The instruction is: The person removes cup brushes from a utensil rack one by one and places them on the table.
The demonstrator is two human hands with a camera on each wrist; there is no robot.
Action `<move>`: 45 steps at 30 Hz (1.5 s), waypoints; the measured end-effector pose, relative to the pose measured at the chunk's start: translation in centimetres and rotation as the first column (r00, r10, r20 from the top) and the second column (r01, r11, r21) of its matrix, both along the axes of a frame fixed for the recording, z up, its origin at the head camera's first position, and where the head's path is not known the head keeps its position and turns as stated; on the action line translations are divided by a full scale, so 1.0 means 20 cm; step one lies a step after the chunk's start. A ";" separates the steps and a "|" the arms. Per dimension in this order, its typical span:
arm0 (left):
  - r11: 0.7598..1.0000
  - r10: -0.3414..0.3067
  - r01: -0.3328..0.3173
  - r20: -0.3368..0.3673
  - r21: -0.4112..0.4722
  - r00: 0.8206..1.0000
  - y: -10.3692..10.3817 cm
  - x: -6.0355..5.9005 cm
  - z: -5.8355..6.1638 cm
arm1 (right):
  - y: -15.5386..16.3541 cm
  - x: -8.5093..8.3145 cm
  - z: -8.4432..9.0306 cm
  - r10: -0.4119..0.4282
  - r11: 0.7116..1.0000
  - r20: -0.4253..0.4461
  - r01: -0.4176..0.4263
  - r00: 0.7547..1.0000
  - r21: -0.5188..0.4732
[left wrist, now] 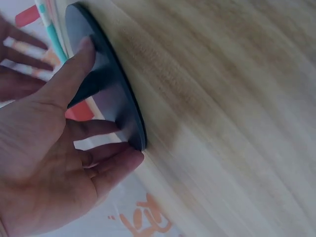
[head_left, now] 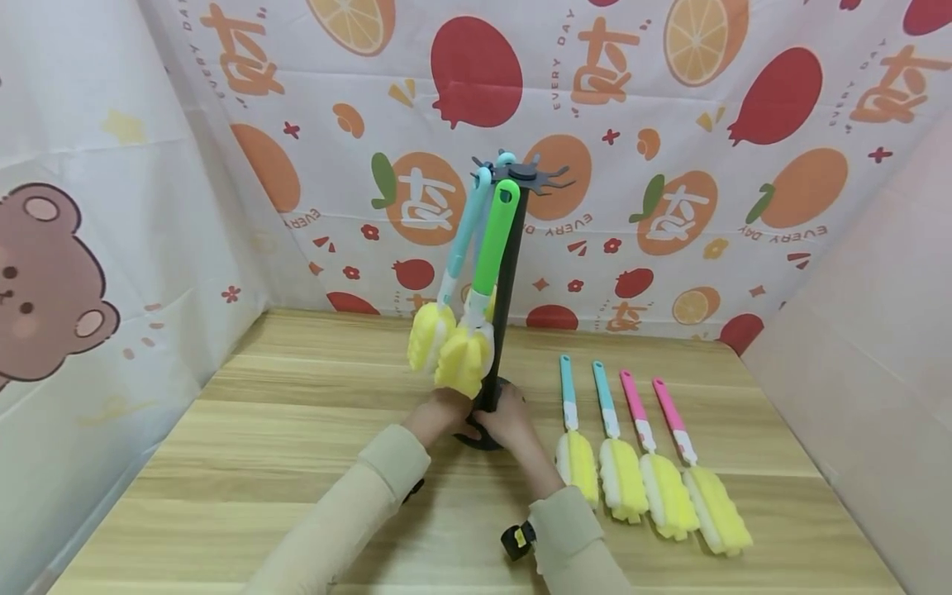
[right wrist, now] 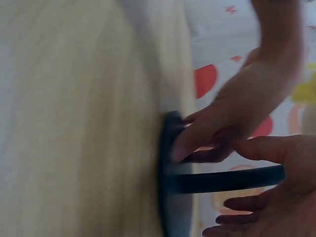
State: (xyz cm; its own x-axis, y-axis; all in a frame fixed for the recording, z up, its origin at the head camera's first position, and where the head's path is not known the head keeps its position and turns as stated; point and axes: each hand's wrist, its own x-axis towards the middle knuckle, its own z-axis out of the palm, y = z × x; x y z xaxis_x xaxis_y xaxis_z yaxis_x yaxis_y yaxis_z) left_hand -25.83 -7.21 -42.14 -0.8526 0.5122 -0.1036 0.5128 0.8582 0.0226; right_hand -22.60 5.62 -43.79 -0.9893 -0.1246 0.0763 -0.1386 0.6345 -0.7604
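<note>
Upright black rack (head_left: 506, 281) on round base, green brush (head_left: 483, 289) and teal brush (head_left: 454, 273) hanging from its hooks

Black stand (head_left: 506, 273), green-handled yellow sponge brush (head_left: 479, 289), fruit-print backdrop (head_left: 669, 124), pale wood table (head_left: 260, 463)

A close, tilted view of a left hand (left wrist: 44, 163) against the round dark base (left wrist: 106, 81) of a stand, which sits on a light wooden table (left wrist: 222, 113). The thumb lies across the top of the disc, and the fingertips (left wrist: 129, 160) touch its rim, fingers nearly straight. Beyond the base, a teal handle (left wrist: 53, 37) and blurred patterned cloth (left wrist: 140, 219) show.
</note>
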 end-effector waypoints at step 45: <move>0.678 0.260 0.479 -0.792 0.557 0.552 0.07 0.24 0.64 | -0.02 -0.04 -0.17 -0.030 0.933 0.126 -0.017 0.992 0.360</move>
State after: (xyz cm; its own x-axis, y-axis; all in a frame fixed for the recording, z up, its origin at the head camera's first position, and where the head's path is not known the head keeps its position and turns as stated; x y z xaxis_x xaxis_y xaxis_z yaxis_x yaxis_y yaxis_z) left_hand -21.05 -5.83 -29.32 -0.2961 0.1972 0.9346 0.7102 0.6998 0.0773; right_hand -23.33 5.13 -47.11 -0.9886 -0.1137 -0.0990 -0.0507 0.8692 -0.4919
